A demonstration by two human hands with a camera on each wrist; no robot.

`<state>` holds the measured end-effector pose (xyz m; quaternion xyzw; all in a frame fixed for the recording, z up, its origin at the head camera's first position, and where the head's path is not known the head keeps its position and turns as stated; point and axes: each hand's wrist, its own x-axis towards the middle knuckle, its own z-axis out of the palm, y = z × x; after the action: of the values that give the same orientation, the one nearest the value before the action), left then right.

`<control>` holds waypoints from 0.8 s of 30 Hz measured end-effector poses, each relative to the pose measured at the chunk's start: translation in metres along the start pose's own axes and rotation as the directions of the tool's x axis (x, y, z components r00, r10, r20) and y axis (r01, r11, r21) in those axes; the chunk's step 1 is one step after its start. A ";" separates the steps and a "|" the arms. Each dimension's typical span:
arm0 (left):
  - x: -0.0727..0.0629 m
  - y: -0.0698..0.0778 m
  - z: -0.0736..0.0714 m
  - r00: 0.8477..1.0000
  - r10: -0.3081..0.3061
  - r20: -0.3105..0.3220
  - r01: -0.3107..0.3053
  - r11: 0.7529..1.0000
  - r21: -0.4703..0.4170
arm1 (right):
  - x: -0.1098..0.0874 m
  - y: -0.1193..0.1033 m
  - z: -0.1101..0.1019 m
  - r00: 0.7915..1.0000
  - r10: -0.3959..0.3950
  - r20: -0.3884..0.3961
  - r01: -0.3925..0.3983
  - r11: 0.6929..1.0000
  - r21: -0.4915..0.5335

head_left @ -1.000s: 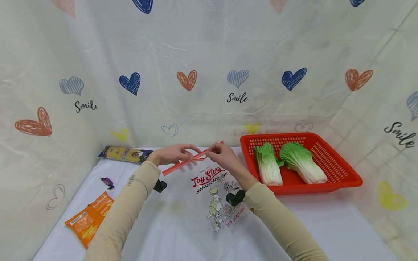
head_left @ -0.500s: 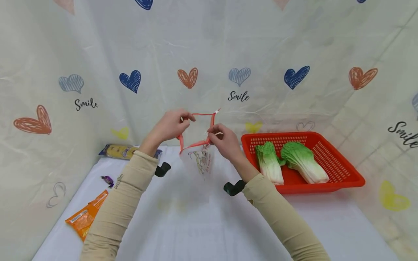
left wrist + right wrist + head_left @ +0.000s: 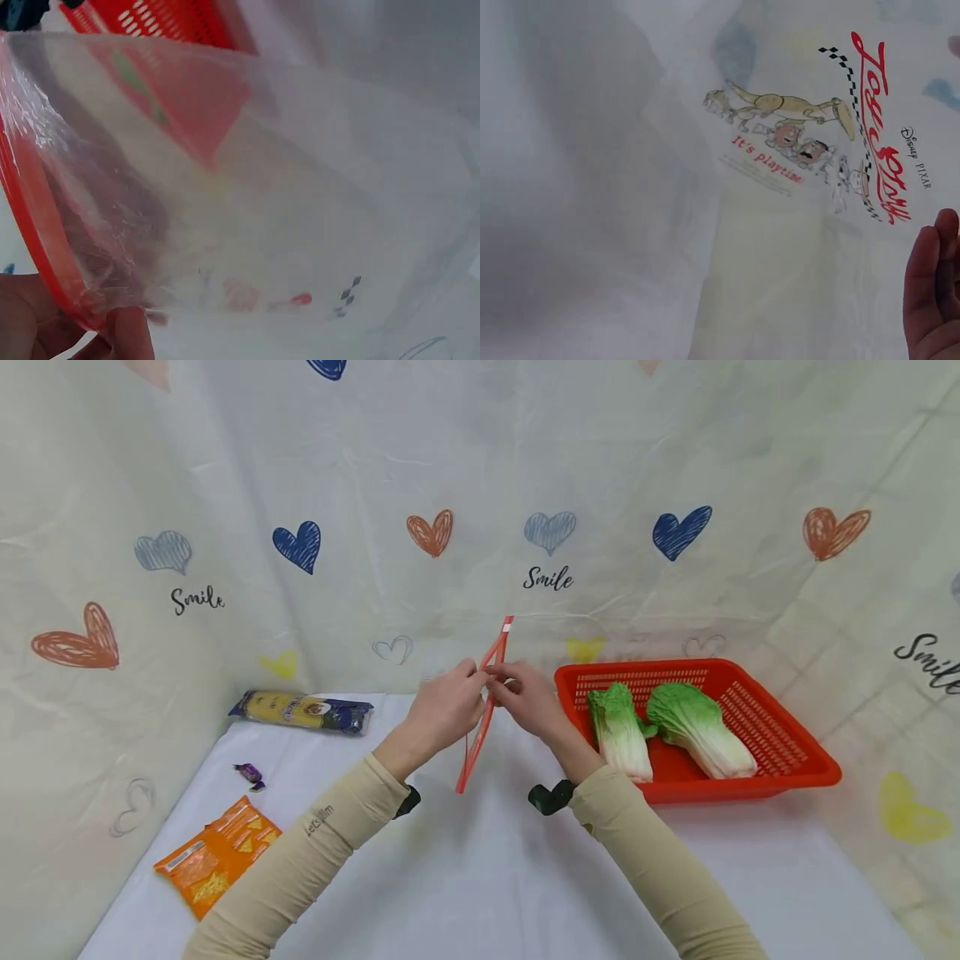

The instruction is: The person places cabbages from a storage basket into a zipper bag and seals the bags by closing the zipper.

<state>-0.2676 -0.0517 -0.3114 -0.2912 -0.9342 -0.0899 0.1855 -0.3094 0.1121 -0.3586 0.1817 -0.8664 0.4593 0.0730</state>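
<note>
A clear zip bag with a red strip [image 3: 477,739] along its mouth hangs above the middle of the table. The strip runs steeply away from me, its two sides slightly parted at the far end. My left hand [image 3: 446,706] pinches the strip from the left, thumb and fingers curled at the red edge in the left wrist view. From the right, my right hand [image 3: 529,700] pinches the strip at nearly the same spot, so the hands almost meet. In the right wrist view the bag's wall shows red lettering [image 3: 881,131] and cartoon figures, beside the fingers [image 3: 922,277].
At right stands a red basket [image 3: 810,768] with two Chinese cabbages [image 3: 701,731]. On the left lie a long yellow-and-blue packet [image 3: 296,710], a small purple-wrapped candy [image 3: 249,775] and an orange snack bag [image 3: 217,856]. A heart-printed curtain [image 3: 480,485] hangs behind the table.
The zip bag was low and flat, then raised with its mouth spread into a loop. Now the mouth is narrow, turned to point away, and both hands have come together on the strip.
</note>
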 end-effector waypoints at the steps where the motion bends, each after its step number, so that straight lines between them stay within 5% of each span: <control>1: 0.000 0.001 0.006 1.000 -0.002 0.001 0.002 1.000 -0.005 | -0.001 0.001 0.000 1.000 -0.011 0.029 0.012 0.999 -0.048; 5: 0.000 0.003 0.020 0.997 -0.023 -0.073 0.026 0.999 0.037 | -0.004 0.005 0.000 0.995 -0.006 0.100 0.034 0.961 -0.274; 9: 0.002 0.004 0.026 0.987 -0.062 -0.150 0.085 0.985 0.151 | -0.009 0.012 -0.003 0.992 0.081 0.093 -0.033 0.902 -0.431; 17: 0.005 0.010 0.019 0.987 -0.103 -0.120 0.116 0.987 0.112 | -0.006 0.026 -0.006 0.991 0.055 0.125 -0.008 0.935 -0.355; 22: 0.000 0.028 0.000 0.956 -0.040 -0.290 0.122 0.955 0.270 | -0.003 0.035 -0.003 0.987 0.054 0.153 -0.001 0.944 -0.331; 24: -0.005 0.036 -0.006 0.952 0.006 -0.307 0.080 0.960 0.268 | -0.002 0.038 -0.001 0.983 0.061 0.173 -0.001 0.945 -0.328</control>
<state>-0.2405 -0.0267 -0.3055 -0.2273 -0.9030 -0.0053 0.3645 -0.3218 0.1332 -0.3876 0.1942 -0.9362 0.2924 0.0159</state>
